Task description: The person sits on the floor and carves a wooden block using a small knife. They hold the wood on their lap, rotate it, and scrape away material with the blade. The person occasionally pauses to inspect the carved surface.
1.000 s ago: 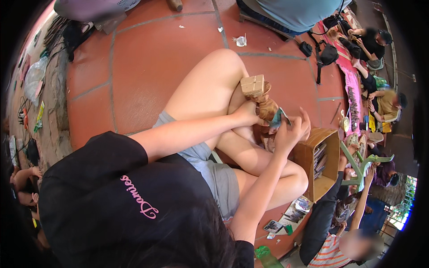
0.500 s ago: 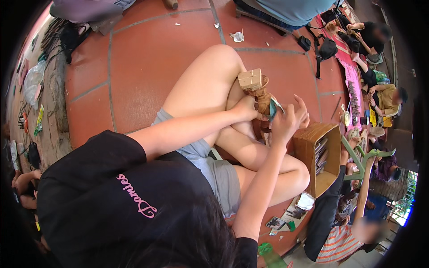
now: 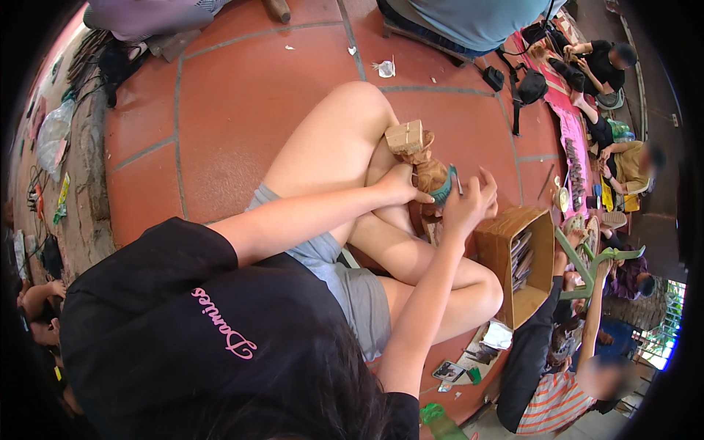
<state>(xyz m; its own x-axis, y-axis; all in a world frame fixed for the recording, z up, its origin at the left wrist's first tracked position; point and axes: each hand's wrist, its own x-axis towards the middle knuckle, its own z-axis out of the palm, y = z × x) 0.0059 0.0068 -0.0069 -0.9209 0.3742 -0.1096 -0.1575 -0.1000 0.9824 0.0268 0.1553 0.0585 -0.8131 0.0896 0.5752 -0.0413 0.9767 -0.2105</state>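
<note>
Surface work in hand, by my read: rubbing or wiping the lower part of a carved brown figure [image 3: 431, 176], which sits up off the red tiled floor [image 3: 242, 110], above the person's crossed legs [image 3: 433, 268]. Left hand [image 3: 398, 185] is clamped on the figure's left side, thumb laid across near the bottom, so it's the fixture. Pale squared block [image 3: 405, 137] sits at the figure's far end, looks like its base; can't confirm they're one piece. Right hand [image 3: 473, 205] looks pinched on a teal strip [image 3: 442, 193] bent round the figure's near end, outer fingers splayed off the work. Strip could be abrasive or cloth, can't tell from here. Thin pale sliver at the pinch: strip edge or a slim tool, unclear. Next move calls for the left grip staying firm while the right keeps the strip snug to the curve, light pressure; main risk is the strip slipping or the figure twisting, since only the left hand backs it up. Tan box [image 3: 506, 229] is on the floor just beyond the right knee, mouth facing right, slim flat pieces [image 3: 521, 257] stacked by its left inner wall, neither hand on it.
</note>
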